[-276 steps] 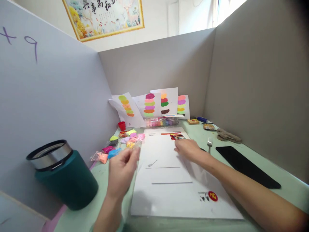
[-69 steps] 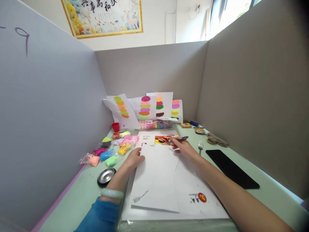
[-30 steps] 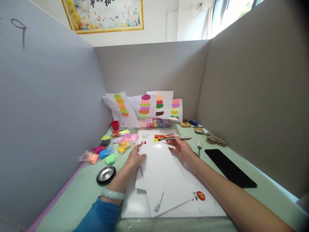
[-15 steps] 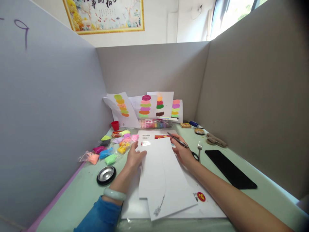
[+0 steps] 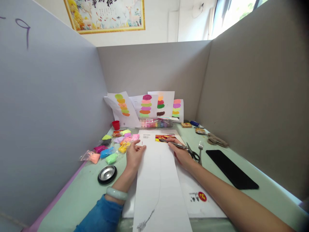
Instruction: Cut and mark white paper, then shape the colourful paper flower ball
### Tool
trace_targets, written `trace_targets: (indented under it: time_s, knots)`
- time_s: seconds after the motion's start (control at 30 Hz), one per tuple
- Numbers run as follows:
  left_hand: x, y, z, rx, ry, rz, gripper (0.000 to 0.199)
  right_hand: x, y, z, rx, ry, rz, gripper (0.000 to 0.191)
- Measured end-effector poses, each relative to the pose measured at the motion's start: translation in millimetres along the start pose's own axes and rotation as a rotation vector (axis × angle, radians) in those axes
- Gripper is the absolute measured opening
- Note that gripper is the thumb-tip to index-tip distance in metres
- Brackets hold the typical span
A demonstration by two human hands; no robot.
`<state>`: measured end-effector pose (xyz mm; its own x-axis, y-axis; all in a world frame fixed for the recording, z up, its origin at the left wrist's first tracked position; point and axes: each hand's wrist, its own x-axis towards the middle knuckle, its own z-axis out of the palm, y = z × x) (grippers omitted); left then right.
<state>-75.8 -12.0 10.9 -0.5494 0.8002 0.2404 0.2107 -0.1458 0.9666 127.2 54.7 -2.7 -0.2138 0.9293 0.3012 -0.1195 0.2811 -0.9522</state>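
A long white sheet of paper (image 5: 154, 180) lies over a larger white printed sheet (image 5: 205, 206). It carries a thin curved line and a dark scribbled pencil mark near its front edge. My left hand (image 5: 134, 158) grips the paper's left edge, the thumb at the top face and the fingers curled beside it. In my right hand (image 5: 181, 153) is a slim dark pen (image 5: 177, 145), its tip pointing left over the red and yellow print (image 5: 162, 138); this hand rests by the paper's right edge. Black-handled scissors (image 5: 195, 156) lie just beyond my right wrist.
Bags of coloured clay (image 5: 106, 152) and a silver-black round dish (image 5: 107, 174) sit left. A fork (image 5: 200, 146), a black mat (image 5: 230, 169) and brown gloves (image 5: 217, 140) lie right. Colour-swatch sheets (image 5: 147, 104) lean at the back. Grey partitions (image 5: 154, 67) enclose the table.
The white paper has been straightened and shifted toward me, so its scribble now sits lower left. The pen has tilted flatter. The scissors are now more exposed.
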Motion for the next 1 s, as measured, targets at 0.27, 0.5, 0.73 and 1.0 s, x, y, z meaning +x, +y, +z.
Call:
trace_targets:
  time_s: [0.27, 0.5, 0.73, 1.0]
  knots:
    - [1.7, -4.4, 0.6, 0.174, 0.036, 0.118, 0.038, -3.0, 4.5, 3.9, -0.017, -0.103, 0.025, 0.020]
    - [-1.6, -6.2, 5.7, 0.187, -0.151, 0.095, 0.040, 0.1, 5.4, -1.9, -0.143, -0.027, -0.061, 0.016]
    - [-4.2, 1.4, 1.6, 0.137, -0.230, 0.182, 0.044, -2.5, 1.0, -2.0, -0.105, -0.092, -0.076, 0.015]
    - [-1.2, -3.4, 2.8, 0.111, -0.183, 0.113, 0.028, -3.6, -2.8, -2.1, -0.079, -0.065, -0.088, 0.019]
